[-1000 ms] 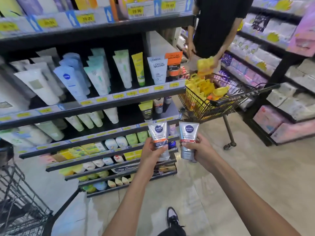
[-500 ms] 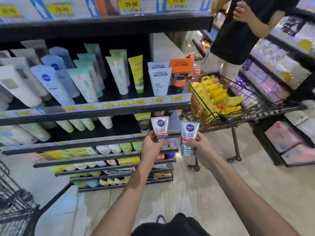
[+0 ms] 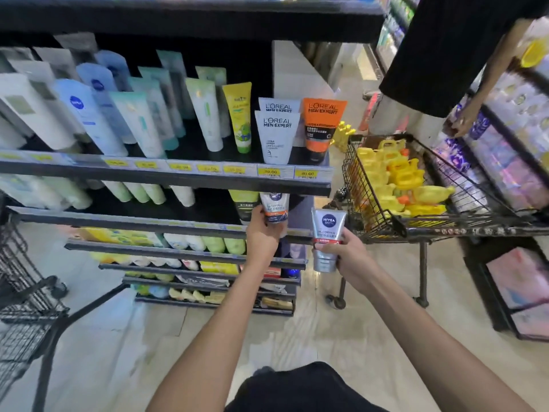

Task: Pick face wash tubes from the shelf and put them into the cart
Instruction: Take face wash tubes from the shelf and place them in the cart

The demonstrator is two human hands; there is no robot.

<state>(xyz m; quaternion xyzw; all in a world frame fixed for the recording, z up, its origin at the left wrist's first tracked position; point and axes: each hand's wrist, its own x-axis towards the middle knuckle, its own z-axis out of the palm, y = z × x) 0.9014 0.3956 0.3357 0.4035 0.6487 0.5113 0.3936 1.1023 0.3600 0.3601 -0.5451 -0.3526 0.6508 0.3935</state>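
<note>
So we're in a shop aisle, pale tiled floor (image 3: 124, 346), black multi-tier shelf (image 3: 166, 176) filling the 9 to 12 o'clock side. The upper tier is packed with leaning tubes, blurry white and blue ones toward 10 o'clock, then a yellow tube (image 3: 239, 117), grey L'Oreal tubes (image 3: 276, 135) and an orange L'Oreal tube (image 3: 322, 123) at the shelf's end, yellow price tags running along the edge.

Left hand (image 3: 264, 233) has its grip wrapped round a Nivea tube (image 3: 274, 207), up at the tier below the price rail, top tucked under the rail. Right hand (image 3: 347, 257) holds a second Nivea tube (image 3: 326, 233) upright, out in the aisle just beside the shelf end.

At 2 o'clock there's a wire cart (image 3: 383, 227) full of yellow bottles (image 3: 398, 185), near the right hand. Another person in black (image 3: 445, 55) stands past it at 1 o'clock, reaching to the far shelves (image 3: 505, 150). A dark wire cart (image 3: 20, 292) sits at 8 o'clock.
</note>
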